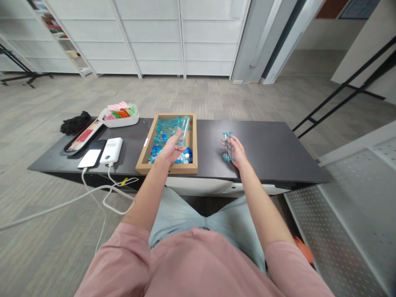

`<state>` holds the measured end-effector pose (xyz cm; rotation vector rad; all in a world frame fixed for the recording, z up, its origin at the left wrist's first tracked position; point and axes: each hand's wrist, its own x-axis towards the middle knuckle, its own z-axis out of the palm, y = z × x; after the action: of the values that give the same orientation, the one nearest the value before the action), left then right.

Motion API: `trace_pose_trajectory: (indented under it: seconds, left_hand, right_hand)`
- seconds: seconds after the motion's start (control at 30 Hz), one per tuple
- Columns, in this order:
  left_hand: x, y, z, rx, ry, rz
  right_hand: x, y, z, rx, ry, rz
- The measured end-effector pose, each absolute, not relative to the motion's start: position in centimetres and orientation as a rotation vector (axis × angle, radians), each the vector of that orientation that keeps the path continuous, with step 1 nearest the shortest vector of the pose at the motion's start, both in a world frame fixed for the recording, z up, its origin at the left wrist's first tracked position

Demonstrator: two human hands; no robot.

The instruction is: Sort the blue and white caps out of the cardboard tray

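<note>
My left hand (pixel 172 147) is over the cardboard box (pixel 194 142), its thumb and fingers closed around a clear plastic tube-like piece (pixel 185 126) with turquoise edges. Beneath it in the box lie several turquoise clear pieces (pixel 168 124) and small blue, white and pale parts (pixel 186 156). To the right of the box, my right hand (pixel 237 151) grips a small turquoise-framed clear piece (pixel 227 147), held upright above the dark tabletop. It has a flat turquoise end at top and bottom. My fingers partly show through its clear middle.
Left of the box on the dark table (pixel 262 144) are a white power bank (pixel 111 150) and a phone (pixel 93 154) with cables. Behind them stand a long black tray (pixel 83 136), a white basket (pixel 120 119) of colourful strips and a black cloth (pixel 76 123).
</note>
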<state>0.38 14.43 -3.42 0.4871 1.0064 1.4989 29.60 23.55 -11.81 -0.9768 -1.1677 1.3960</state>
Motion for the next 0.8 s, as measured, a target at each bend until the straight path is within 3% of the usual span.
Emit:
trace_pose_trajectory:
  seconds: [0.33, 0.6, 0.8]
  left_hand:
    - [2.3, 13.0, -5.7, 1.061, 1.156, 1.466]
    - [3.6, 12.2, -6.7, 1.938, 1.008, 1.225]
    - [4.9, 11.9, -6.9, 2.141, 0.987, 1.045]
  right_hand:
    - [28.7, 21.9, -11.1, -0.917, -1.203, 1.319]
    - [26.3, 17.7, -6.0, -0.605, -1.435, 1.345]
    - [28.0, 16.5, -4.9, -0.626, -1.553, 1.344]
